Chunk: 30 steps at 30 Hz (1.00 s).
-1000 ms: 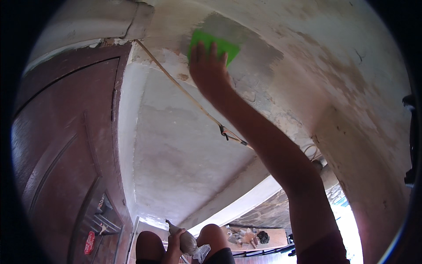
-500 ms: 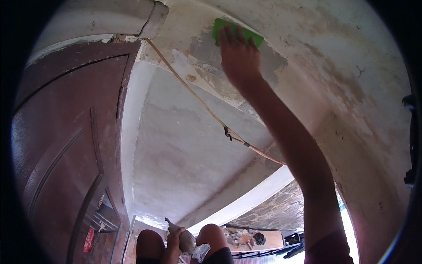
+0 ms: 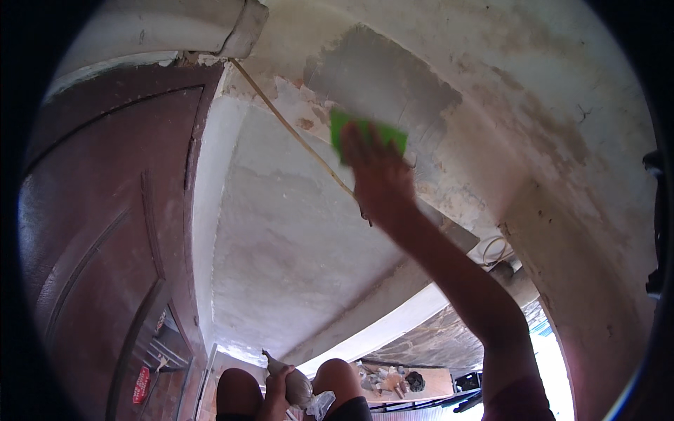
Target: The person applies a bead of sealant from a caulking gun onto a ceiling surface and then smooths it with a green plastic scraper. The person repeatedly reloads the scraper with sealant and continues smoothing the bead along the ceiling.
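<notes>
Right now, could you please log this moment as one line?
right hand: presses green float on grey plaster patch | left hand: holds bag

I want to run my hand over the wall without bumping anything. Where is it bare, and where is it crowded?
Bare: the pale plaster between the brown door and the thin cord, and the wall right of the grey patch. Crowded: the right hand presses a green pad beside the cord; wires coil lower right.

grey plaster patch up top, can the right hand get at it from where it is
Probably yes. The right hand presses a green float flat on the wall at the lower edge of the grey plaster patch, with bare wall and nothing between them. The thin cord runs off to the left.
</notes>
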Tool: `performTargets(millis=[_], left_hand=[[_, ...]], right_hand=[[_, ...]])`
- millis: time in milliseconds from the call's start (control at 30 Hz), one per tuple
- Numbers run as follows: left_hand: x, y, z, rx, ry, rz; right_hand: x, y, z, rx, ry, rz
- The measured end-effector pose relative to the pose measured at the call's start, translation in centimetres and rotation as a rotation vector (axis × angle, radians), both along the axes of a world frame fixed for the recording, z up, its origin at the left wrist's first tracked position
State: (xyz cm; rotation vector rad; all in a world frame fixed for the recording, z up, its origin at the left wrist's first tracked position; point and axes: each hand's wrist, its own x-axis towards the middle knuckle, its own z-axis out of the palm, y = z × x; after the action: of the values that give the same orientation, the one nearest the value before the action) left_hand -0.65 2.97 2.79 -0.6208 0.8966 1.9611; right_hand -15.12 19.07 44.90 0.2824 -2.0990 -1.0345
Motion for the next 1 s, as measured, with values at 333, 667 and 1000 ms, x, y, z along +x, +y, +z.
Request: performTargets(millis=[333, 667, 1000], left_hand=[[0.0, 1.1, -1.8, -0.013, 0.021, -0.009], [0.2, 0.3, -1.2, -0.025, 0.032, -0.064], [0.5, 1.5, -1.6, -0.046, 0.047, -0.104]], right_hand=[[-2.1, 5.3, 2.0, 0.146, 0.163, -0.122], [5.4, 3.3, -2.0, -0.372, -0.017, 0.128], [1.7, 9.0, 2.8, 0.041, 0.167, -0.016]])
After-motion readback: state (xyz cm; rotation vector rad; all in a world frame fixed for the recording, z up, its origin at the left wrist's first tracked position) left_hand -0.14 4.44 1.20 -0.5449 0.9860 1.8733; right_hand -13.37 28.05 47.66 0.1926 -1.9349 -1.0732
